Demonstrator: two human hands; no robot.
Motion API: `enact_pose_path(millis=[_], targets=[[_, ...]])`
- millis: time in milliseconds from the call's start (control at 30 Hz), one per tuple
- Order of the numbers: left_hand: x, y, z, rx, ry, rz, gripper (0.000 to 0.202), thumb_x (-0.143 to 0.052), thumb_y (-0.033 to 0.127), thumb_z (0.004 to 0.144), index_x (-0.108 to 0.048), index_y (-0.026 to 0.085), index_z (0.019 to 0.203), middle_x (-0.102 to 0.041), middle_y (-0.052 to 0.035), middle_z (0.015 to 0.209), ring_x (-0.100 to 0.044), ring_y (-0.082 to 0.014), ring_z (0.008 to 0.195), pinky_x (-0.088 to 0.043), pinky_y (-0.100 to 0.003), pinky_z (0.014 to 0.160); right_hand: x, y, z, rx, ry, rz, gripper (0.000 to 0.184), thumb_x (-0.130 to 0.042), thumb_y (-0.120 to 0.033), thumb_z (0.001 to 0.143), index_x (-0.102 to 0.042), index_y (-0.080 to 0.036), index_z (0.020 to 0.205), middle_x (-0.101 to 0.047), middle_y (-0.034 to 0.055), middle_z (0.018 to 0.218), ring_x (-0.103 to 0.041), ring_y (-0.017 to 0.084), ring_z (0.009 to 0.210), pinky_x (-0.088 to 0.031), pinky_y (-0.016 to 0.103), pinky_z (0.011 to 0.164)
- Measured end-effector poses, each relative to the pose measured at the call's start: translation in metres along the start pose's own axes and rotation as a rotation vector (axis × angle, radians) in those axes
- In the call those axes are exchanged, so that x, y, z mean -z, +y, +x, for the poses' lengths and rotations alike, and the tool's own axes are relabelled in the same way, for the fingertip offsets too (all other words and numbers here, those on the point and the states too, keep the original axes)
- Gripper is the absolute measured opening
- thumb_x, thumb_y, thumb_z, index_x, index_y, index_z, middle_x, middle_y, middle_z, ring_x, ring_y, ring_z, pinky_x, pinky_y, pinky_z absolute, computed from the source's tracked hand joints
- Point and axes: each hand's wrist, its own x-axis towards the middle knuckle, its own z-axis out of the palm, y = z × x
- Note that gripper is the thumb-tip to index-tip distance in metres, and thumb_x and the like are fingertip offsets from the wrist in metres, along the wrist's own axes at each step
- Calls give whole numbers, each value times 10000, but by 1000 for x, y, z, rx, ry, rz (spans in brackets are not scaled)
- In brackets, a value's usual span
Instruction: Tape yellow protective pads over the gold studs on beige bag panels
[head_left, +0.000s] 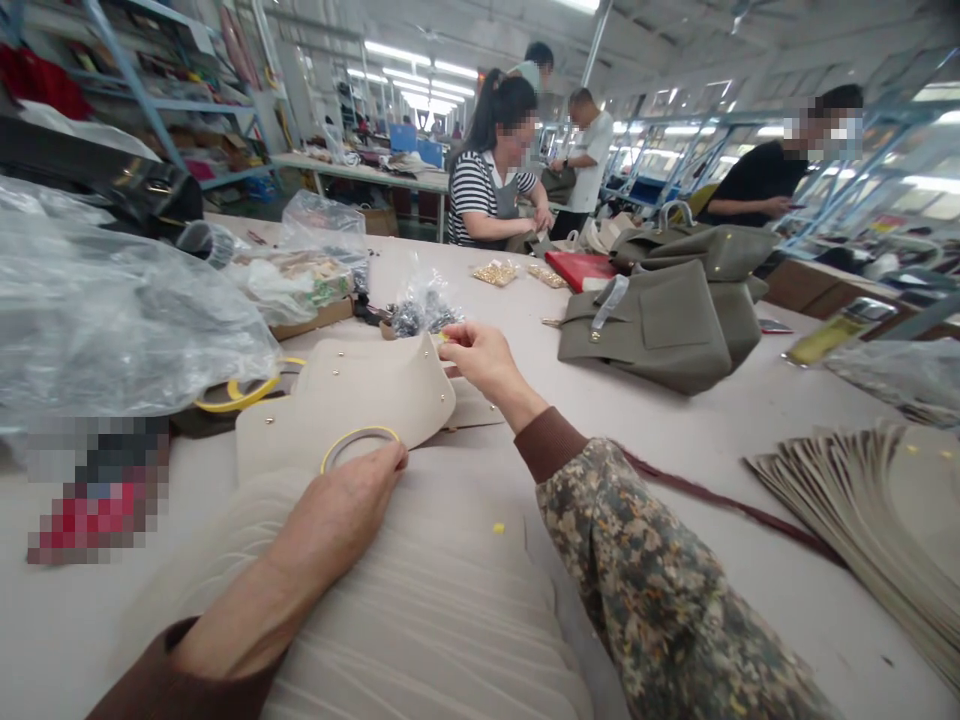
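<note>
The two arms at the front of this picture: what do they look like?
They are human arms with bare, ungloved hands. The right hand comes out of a camouflage-patterned sleeve in mottled tan, brown and grey, ending in a plain brown cuff. By the left hand, only a matching brown cuff shows. I see no watch.

Olive bags [649,325] lie on the table [611,412], a red item [579,268] beside them, a bottle [832,335] to their right. Clear plastic [127,300] heaps at left; a striped-shirted person [487,200] works beyond.
</note>
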Motion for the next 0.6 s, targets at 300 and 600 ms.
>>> enact_pose_path(millis=[300,600], targets=[[3,0,-1,19,0,43,153,-272,238,951,-425,242,936,-652,-19,844,-637,-196,774,-388,-289,648,10,14,-33,277,-197,-539,273,-714,-143,697,-631,-147,957,-676,67,945,-625,206,860,-509,320,806],[3,-1,1,21,21,69,158,-280,259,942,-438,252,953,-661,-19,843,-640,-216,768,-397,-304,649,35,24,-61,536,-496,-848,443,-578,-8,706,-507,-130,1126,-535,129,1135,-554,246,1040,-488,365,910]])
